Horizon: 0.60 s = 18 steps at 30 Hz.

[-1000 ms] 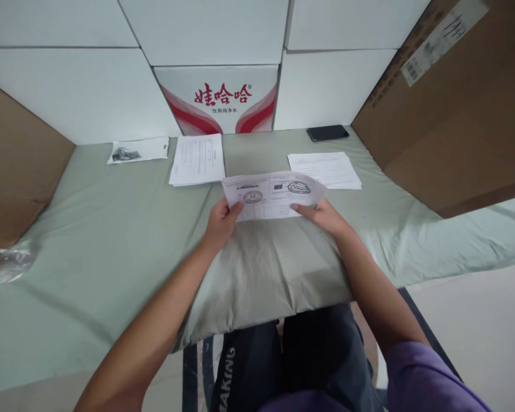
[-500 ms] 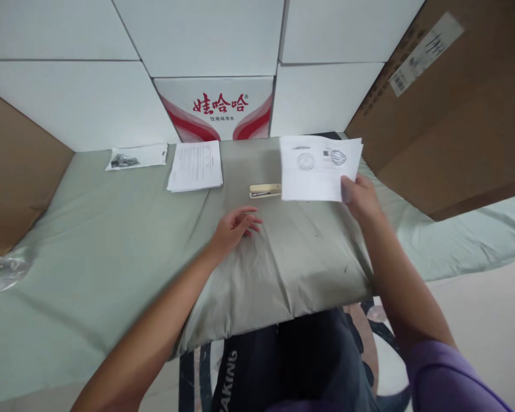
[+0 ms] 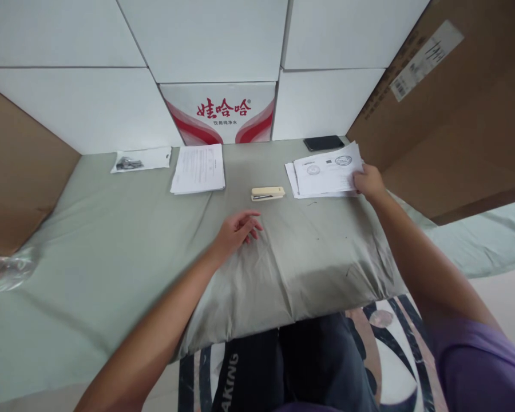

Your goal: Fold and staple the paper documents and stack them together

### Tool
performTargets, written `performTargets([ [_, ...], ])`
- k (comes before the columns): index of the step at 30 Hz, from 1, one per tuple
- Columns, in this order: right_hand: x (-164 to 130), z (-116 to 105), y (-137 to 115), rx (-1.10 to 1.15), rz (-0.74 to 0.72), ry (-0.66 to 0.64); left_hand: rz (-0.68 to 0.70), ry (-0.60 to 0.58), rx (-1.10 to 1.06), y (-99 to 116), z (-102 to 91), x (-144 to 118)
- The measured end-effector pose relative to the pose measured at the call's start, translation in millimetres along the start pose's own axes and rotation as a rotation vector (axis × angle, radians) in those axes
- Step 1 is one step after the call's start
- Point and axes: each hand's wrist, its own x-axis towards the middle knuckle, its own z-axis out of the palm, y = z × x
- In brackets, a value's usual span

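Note:
My right hand [image 3: 369, 182] grips the right edge of a printed paper sheet [image 3: 326, 178] with round stamp marks on it. That sheet lies over other white papers [image 3: 292, 178], whose left and lower edges stick out beneath. A cream stapler [image 3: 268, 193] rests on the cloth just left of these papers. Nearer to me, my left hand [image 3: 240, 227] rests on the cloth with loosely bent, spread fingers and nothing in them. Farther left is another stack of printed papers [image 3: 198, 169].
At the back, a black phone [image 3: 323, 143] lies before white boxes [image 3: 223, 114]. A clear packet with dark small items [image 3: 131, 164] sits back left. Brown cartons [image 3: 459, 114] flank both sides. Greenish cloth [image 3: 124, 240] covers the table; its front edge is above my lap.
My right hand has moved the sheet right and down onto the other papers. The stapler and phone now show fully. My left hand has stayed put.

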Motion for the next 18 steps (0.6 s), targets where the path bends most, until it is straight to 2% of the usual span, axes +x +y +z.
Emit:
performTargets([
  [8, 1.9, 8.3, -5.5, -0.24, -0.096, 0.008, 0.015, -0.007, 0.003, -2.0, 0.4, 0.8],
  [18, -6.7, 18.0, 3.9, -0.255, -0.164, 0.033, 0.019, -0.003, 0.028, -0.3, 0.6, 0.4],
])
